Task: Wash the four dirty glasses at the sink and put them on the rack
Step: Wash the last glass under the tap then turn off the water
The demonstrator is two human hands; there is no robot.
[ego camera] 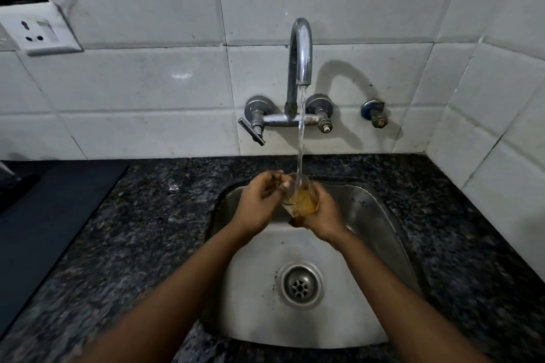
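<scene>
A clear glass (300, 197) sits in the middle of the frame, held over the back part of a steel sink (368, 209). A thin stream of water (300, 132) falls from the curved chrome tap (300, 50) straight into the mouth of the glass, and the liquid inside looks yellowish amber. The right hand (321, 215) wraps around the lower right side of the glass, fingers curled under and behind it, gripping it firmly. The left hand (262, 203) is at the glass's left side with its fingers bent toward the rim; the fingertips touch the upper edge, but how far they reach inside the glass cannot be told because of blur. Both forearms come up from the bottom of the frame and meet at the glass.

The sink's round drain (300, 286) lies in the lower middle of the frame, below the hands, with small dark specks near it on the basin floor. The dark speckled stone worktop (153, 230) surrounds the sink on the left, right and back. A flat dark mat or panel (53, 215) lies on the worktop at the left edge of the frame. White tiles (147, 91) cover the wall behind; a white electrical socket (38, 28) hangs tilted in the upper left, and a small separate valve (374, 112) sticks out of the wall to the right of the tap's two handles.
</scene>
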